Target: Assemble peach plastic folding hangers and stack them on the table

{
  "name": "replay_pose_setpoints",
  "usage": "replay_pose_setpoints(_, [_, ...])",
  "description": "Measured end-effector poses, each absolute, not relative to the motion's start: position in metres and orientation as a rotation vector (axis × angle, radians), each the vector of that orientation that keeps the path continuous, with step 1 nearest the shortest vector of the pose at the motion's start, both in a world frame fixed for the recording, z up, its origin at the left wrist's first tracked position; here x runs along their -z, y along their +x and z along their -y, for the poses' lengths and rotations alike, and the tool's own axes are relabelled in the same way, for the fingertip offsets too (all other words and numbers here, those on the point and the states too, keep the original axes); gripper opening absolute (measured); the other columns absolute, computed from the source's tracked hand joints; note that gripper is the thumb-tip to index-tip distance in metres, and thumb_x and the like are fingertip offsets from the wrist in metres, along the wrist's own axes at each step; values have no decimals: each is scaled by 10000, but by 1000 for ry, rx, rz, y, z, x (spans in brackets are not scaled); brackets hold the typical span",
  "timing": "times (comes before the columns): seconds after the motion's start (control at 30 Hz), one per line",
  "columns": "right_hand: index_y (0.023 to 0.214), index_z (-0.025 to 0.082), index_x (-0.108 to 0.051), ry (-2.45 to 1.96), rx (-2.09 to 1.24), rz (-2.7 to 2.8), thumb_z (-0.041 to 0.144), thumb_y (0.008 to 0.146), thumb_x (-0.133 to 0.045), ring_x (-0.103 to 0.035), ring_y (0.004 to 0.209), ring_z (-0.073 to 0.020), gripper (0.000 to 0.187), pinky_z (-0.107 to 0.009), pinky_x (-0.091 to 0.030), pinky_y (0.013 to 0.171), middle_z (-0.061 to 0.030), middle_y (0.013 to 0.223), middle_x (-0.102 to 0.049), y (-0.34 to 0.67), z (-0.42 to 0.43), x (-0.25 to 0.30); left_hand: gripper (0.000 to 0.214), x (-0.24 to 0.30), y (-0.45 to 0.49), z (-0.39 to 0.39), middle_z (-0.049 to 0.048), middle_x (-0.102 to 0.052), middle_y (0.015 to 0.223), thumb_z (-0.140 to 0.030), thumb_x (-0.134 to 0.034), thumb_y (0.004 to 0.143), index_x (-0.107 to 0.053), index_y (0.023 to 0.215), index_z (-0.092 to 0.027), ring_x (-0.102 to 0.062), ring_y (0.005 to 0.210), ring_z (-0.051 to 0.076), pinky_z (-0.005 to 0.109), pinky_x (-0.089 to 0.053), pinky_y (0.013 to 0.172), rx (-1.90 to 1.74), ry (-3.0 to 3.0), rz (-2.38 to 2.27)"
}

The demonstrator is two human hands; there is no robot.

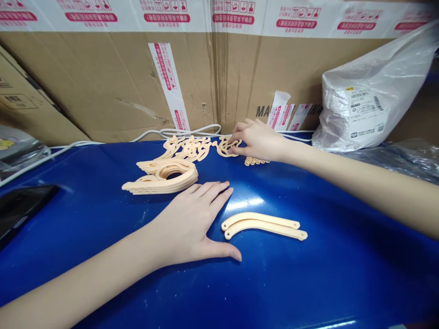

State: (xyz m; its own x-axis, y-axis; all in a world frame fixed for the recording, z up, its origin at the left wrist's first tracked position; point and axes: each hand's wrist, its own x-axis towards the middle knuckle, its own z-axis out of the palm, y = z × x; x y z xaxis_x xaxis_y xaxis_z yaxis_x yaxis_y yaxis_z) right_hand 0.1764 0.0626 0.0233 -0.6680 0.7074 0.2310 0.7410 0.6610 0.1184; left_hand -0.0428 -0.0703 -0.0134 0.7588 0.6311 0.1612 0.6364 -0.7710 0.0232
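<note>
My left hand (192, 219) lies flat on the blue table, fingers outstretched and thumb apart, holding nothing. Just beyond it is a stack of beige scroll-shaped pieces (161, 178) with a round opening. Two long curved beige strips (264, 224), with holes at their ends, lie side by side to the right of that hand. Farther back, my right hand (255, 140) reaches in with bent fingers, thumb and fingertips closed on small curved beige pieces (223, 147). More curly beige pieces (188, 147) lie left of it. Small wavy beige pieces (255, 161) show below its palm.
Large cardboard boxes (120, 77) with printed tape stand along the back. A white cable (147, 133) runs in front of them. At the right is a white plastic bag (363, 100) with a label. A black phone (24, 210) rests at the left edge of the blue table (274, 288).
</note>
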Motion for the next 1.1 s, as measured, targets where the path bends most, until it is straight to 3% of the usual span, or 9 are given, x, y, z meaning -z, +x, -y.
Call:
replay_pose_setpoints(0.17, [942, 204, -754, -1219, 329, 2752, 337, 906, -583, -556, 1020, -271, 219, -378, -351, 841, -84, 966, -672, 159, -72, -16, 1092, 17, -48, 66, 170, -483, 1473, -900, -444, 704, -474, 1421, -77, -478, 1329, 351, 510, -385, 1103, 264, -2932, 1080])
replay_pose_setpoints(0.8, [788, 169, -712, -1038, 442, 2666, 250, 823, -592, -548, 908, -247, 149, -395, -345, 819, -50, 835, -653, 156, -86, -18, 1038, 21, -48, 63, 196, -503, 1448, -856, -472, 743, -478, 1411, -61, -494, 1299, 364, 532, -388, 1081, 286, -2961, 1061])
replay_pose_setpoints(1.1, [774, 191, -689, -820, 259, 2575, 254, 825, -588, -550, 826, -211, 130, -394, -335, 811, -29, 803, -633, 165, -41, -42, 939, 19, -50, 64, 204, -557, 1372, -802, -532, 766, -509, 1331, -52, -552, 1223, 335, 475, -450, 1025, 379, -2967, 1103])
